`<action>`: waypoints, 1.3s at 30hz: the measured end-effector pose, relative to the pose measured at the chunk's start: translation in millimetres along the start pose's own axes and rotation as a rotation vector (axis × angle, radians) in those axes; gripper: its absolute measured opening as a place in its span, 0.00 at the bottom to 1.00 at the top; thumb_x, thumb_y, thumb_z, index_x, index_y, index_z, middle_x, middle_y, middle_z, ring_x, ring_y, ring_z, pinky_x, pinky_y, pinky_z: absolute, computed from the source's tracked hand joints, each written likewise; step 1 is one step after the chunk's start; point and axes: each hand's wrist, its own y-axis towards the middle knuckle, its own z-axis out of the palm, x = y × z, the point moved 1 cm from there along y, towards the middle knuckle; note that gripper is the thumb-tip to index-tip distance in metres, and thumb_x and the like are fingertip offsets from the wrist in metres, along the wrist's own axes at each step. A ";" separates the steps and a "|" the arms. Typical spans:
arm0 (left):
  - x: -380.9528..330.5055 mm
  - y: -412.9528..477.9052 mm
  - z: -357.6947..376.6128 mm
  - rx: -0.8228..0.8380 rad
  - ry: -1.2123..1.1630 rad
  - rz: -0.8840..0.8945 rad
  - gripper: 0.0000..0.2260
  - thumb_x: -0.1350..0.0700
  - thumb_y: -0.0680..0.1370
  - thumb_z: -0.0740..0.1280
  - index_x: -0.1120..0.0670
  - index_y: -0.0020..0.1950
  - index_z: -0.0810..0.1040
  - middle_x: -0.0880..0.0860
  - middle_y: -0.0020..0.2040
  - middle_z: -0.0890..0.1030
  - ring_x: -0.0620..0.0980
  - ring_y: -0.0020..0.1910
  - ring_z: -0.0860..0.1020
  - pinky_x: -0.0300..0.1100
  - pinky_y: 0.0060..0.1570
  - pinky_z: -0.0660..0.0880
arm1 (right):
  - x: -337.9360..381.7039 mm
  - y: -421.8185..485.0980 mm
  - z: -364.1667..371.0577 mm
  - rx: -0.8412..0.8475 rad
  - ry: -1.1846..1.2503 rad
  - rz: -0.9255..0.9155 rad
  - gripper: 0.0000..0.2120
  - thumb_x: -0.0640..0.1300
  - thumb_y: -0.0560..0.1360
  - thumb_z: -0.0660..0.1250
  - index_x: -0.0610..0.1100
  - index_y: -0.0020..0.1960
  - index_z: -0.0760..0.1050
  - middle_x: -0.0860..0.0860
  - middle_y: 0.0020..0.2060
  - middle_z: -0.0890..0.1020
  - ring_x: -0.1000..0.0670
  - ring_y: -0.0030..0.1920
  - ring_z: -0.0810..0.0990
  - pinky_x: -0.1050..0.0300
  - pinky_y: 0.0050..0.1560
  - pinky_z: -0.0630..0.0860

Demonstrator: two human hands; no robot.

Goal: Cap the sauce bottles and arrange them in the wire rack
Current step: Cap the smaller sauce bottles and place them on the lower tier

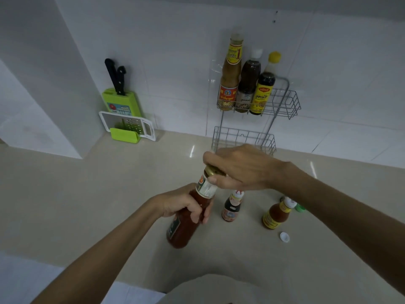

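Note:
My left hand grips the body of a large red sauce bottle, held tilted above the counter. My right hand is closed over its gold cap at the neck. On the counter stand a small dark sauce bottle and an orange sauce bottle with a yellow label. A loose white cap lies near the orange bottle, and a green cap peeks out beside my right forearm. The wire rack on the wall holds three capped bottles in its upper tier.
The rack's lower tier stands just behind my right hand. A green knife block with two black-handled knives and a white grater in a green stand sit in the back left corner. The beige counter runs to white tiled walls.

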 end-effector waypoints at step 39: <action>14.1 76.4 -45.7 -0.713 0.099 0.041 0.28 0.62 0.66 0.77 0.51 0.63 0.71 0.47 0.51 0.81 0.46 0.49 0.81 0.33 0.43 0.75 | -71.3 15.8 30.1 -0.338 1.003 0.842 0.24 0.58 0.70 0.70 0.48 0.60 0.72 0.53 0.48 0.79 0.56 0.40 0.79 0.62 0.32 0.78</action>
